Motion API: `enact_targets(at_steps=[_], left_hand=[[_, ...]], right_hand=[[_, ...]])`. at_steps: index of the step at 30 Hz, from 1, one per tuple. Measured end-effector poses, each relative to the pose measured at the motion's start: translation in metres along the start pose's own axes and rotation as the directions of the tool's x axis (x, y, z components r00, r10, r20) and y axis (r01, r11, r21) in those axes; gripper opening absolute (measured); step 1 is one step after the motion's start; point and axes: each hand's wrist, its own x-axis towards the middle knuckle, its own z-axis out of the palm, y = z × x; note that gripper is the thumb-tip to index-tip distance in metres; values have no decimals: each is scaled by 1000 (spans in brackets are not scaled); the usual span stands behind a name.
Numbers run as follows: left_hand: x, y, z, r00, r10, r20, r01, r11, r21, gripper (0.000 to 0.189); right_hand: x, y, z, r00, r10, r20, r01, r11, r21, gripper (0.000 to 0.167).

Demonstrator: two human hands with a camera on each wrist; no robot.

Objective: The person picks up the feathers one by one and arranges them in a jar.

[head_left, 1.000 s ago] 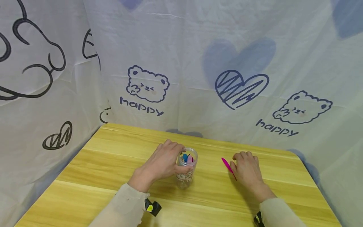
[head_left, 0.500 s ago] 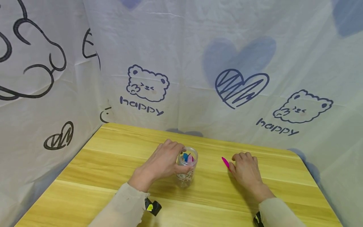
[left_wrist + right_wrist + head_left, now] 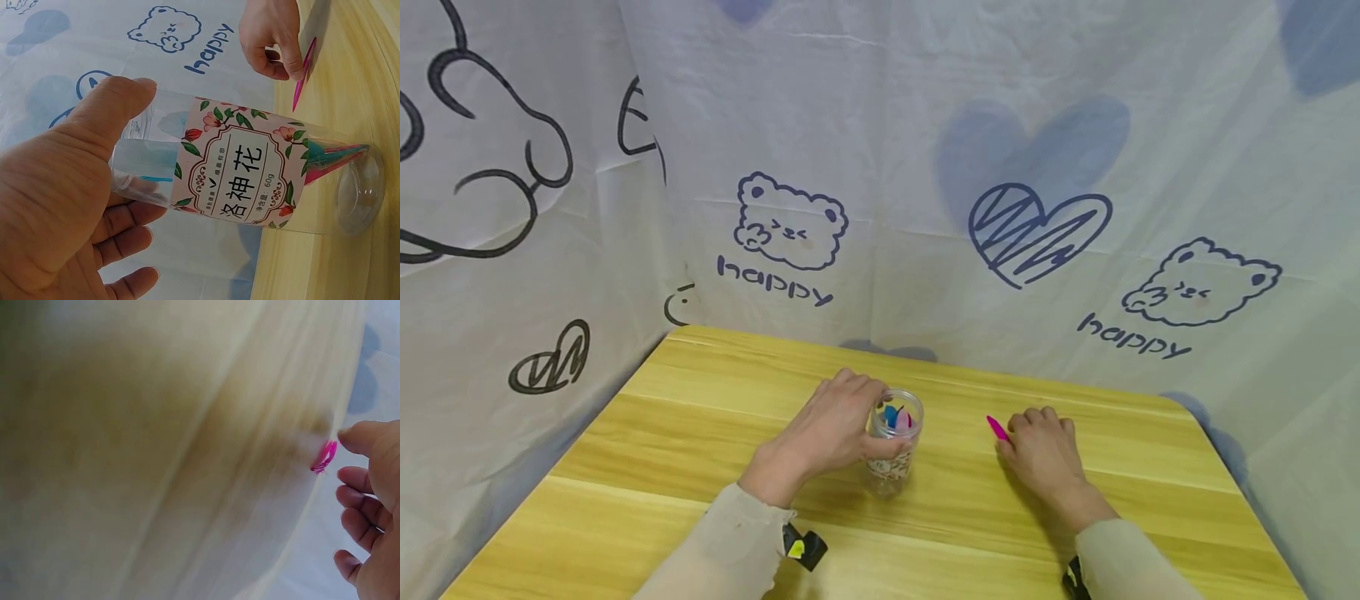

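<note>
My left hand [image 3: 831, 425] grips a clear plastic jar [image 3: 891, 479] near its mouth, thumb on the near side and fingers behind. The jar stands open-topped on the table and carries a pink flowered label [image 3: 240, 165]. Inside it are blue and pink feathers [image 3: 901, 419], their pointed ends gathered at the bottom. To the right, my right hand [image 3: 1045, 454] is low over the table, beside a bright pink feather [image 3: 996, 427]. The right wrist view shows thumb and fingers apart, with this feather [image 3: 324, 457] just beyond the thumb tip. Part of the feather is hidden behind the hand.
The yellow wood-grain table [image 3: 715, 400] runs back to a pale curtain [image 3: 910, 292] printed with bears and hearts. Another curtain [image 3: 602, 275] hangs along the left side.
My right hand has shifted slightly left, covering more of the pink feather, whose tip stays in place. The left hand and the jar have not moved.
</note>
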Motion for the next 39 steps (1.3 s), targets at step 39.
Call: enact_targets(at_steps=[39], left_hand=[[1,-1,2,1000,3,2,-3,1000,-11,69]], right_hand=[[14,-16,-39,945,-174,-276,187,982,21,10]])
